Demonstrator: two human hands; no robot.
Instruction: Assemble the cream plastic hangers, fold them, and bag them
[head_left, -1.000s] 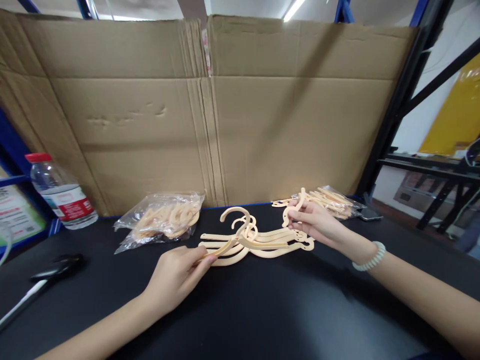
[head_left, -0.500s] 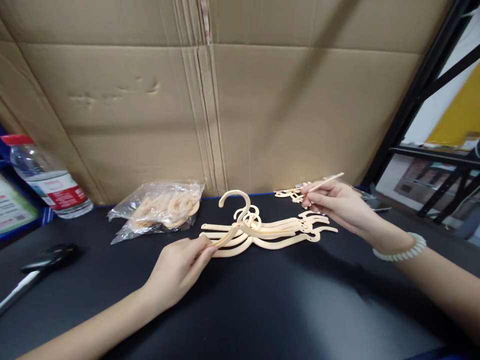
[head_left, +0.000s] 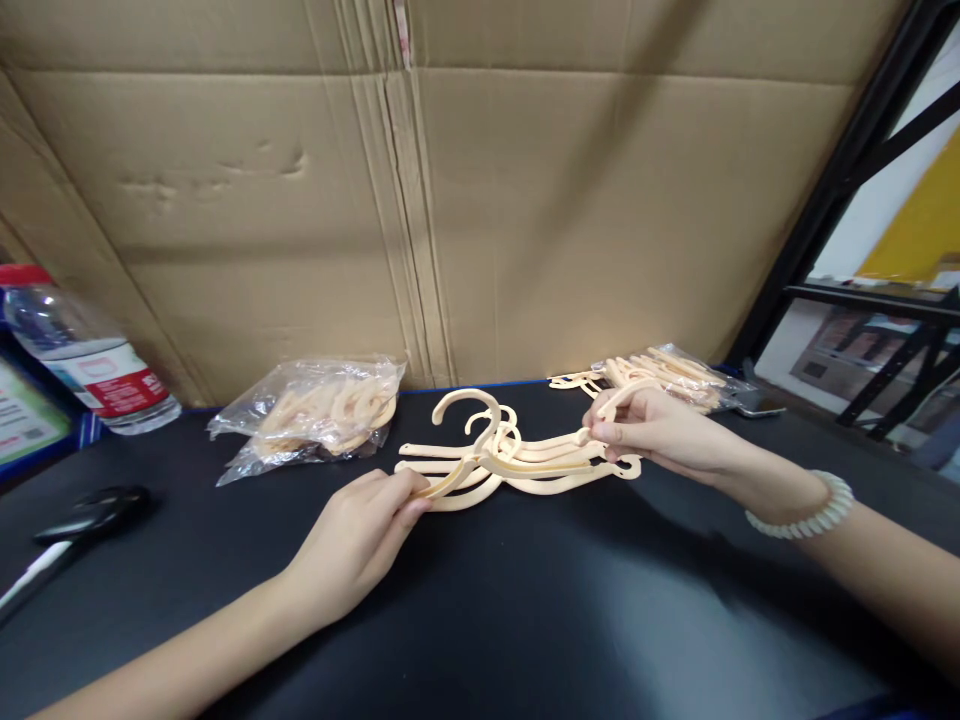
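Left fingers (head_left: 397,488) pinch a hanger's (head_left: 477,460) end; right fingers (head_left: 619,433) — a curved piece (head_left: 619,393)

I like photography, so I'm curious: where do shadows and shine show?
Head view: a diagonal shadow crosses the cardboard, another darkens the table below the right hand; same head view: pale sheen nearer on the table, glints on the left plastic bag.

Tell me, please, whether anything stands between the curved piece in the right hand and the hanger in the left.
Nothing visible does: the curved piece in the right hand is by one end of the hanger in the left hand, though I cannot tell whether they touch. Other hangers lie close by.
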